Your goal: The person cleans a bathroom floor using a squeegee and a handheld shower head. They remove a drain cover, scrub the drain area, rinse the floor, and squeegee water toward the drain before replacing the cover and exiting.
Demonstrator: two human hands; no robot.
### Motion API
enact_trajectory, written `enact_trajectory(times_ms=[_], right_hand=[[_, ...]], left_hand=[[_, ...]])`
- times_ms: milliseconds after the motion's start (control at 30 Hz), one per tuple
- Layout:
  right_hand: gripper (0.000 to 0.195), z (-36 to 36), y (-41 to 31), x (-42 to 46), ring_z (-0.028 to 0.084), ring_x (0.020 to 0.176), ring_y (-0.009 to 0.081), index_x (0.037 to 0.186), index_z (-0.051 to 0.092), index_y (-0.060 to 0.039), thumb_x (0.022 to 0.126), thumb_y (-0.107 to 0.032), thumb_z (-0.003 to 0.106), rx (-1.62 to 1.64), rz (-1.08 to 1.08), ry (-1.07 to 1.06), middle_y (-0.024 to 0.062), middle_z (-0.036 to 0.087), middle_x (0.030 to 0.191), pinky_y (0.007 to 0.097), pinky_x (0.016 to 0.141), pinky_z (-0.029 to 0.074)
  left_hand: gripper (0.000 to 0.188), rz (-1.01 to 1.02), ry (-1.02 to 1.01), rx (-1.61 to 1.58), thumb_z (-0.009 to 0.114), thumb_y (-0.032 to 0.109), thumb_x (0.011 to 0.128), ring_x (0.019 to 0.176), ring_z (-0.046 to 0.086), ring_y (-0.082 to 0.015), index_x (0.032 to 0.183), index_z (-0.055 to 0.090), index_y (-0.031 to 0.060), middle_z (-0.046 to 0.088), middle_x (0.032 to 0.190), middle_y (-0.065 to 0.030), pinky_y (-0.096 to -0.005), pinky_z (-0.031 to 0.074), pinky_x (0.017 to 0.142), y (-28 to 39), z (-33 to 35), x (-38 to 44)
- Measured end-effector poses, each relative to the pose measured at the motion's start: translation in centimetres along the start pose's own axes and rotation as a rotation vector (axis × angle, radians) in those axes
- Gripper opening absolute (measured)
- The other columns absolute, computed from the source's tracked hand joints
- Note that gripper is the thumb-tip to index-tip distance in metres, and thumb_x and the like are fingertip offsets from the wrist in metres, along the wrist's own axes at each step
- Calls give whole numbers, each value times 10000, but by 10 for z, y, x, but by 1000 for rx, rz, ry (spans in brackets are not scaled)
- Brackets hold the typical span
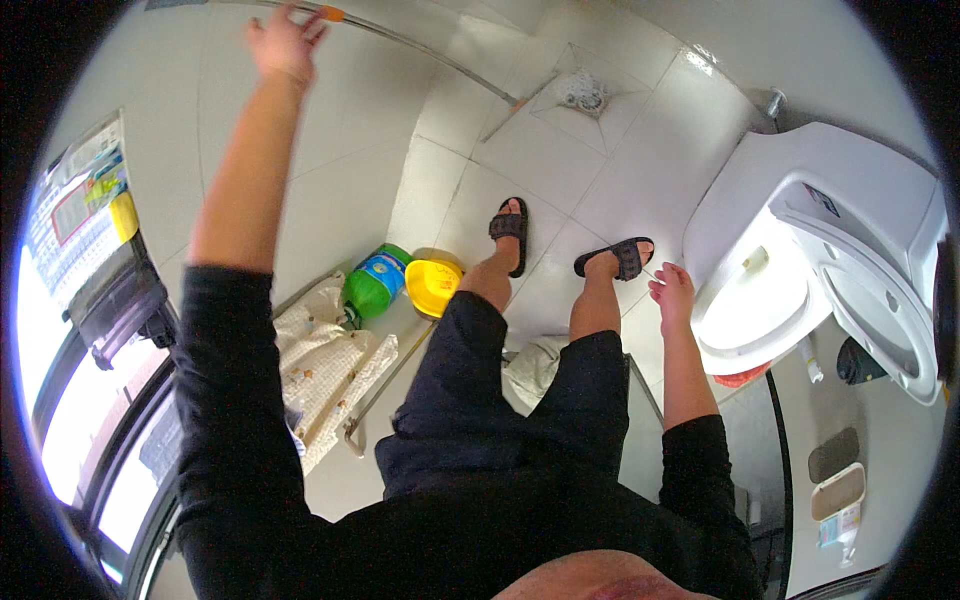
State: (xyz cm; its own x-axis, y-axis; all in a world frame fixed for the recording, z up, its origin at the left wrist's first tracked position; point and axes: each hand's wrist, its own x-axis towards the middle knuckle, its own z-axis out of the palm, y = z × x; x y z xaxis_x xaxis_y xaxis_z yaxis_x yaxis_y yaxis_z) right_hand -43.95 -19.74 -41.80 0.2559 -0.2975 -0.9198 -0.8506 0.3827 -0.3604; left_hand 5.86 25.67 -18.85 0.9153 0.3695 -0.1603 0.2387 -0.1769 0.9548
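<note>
My left hand (pixel 282 46) is raised at the upper left, beside the long pole of a floor squeegee (pixel 420 49). Its fingers are spread, with the tips overlapping the pole near an orange joint (pixel 331 13); whether they touch it I cannot tell. From there the pole slants down to a thin blade (pixel 517 109) on the tiles. Low at my right side, my right hand (pixel 673 291) hangs with loosely bent fingers and nothing in it. It is nearest to the white toilet (pixel 750 346), whose seat (pixel 874 315) is raised.
A floor drain (pixel 589 99) with whitish suds around it lies past my sandals (pixel 511 232). By the left wall are a yellow basin (pixel 433 289), a green plastic bottle (pixel 379 281) and patterned cloth (pixel 330 375). A soap dish (pixel 838 491) is on the right wall.
</note>
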Motion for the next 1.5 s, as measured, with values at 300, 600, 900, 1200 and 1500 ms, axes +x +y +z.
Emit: enact_trajectory(times_ms=[300,600,900,1200,1500], right_hand=[[297,94,87,163,702,760,275,1003,707,-37,932,-303,592,-534,-139,-11,149,730,976,385,719,541],[378,269,16,351,685,1055,376,1168,692,-93,906,-355,623,-1073,-475,-41,179,724,1135,460,941,536],[836,384,-50,400,443,1336,400,1503,432,-114,844,-544,714,-1256,-860,543,206,448,1482,506,1076,430],[790,374,-82,394,538,1271,376,1415,553,-118,817,-609,719,-1440,-696,473,155,569,1387,506,1044,460],[514,324,-73,450,670,1077,295,1262,619,-71,893,-410,732,-857,-719,35,137,702,1151,393,976,512]], left_hand=[[554,-1076,-282,-235,602,244,993,891,654,-211,1496,398,128,594,1295,-85,-386,519,773,-249,95,-300],[435,-1242,-208,-302,566,191,1005,922,624,-187,1415,451,99,557,1230,-69,-351,486,824,-346,100,-319],[371,-1419,39,-476,537,157,1001,878,597,-181,1366,493,107,553,1215,-67,-347,461,812,-352,77,-277],[325,-1479,97,-545,557,148,1001,823,598,-167,1319,508,96,580,1155,-66,-345,474,783,-343,92,-268],[351,-1472,83,-613,577,137,986,813,613,-177,1321,493,77,577,1129,-70,-332,494,732,-339,102,-267]])
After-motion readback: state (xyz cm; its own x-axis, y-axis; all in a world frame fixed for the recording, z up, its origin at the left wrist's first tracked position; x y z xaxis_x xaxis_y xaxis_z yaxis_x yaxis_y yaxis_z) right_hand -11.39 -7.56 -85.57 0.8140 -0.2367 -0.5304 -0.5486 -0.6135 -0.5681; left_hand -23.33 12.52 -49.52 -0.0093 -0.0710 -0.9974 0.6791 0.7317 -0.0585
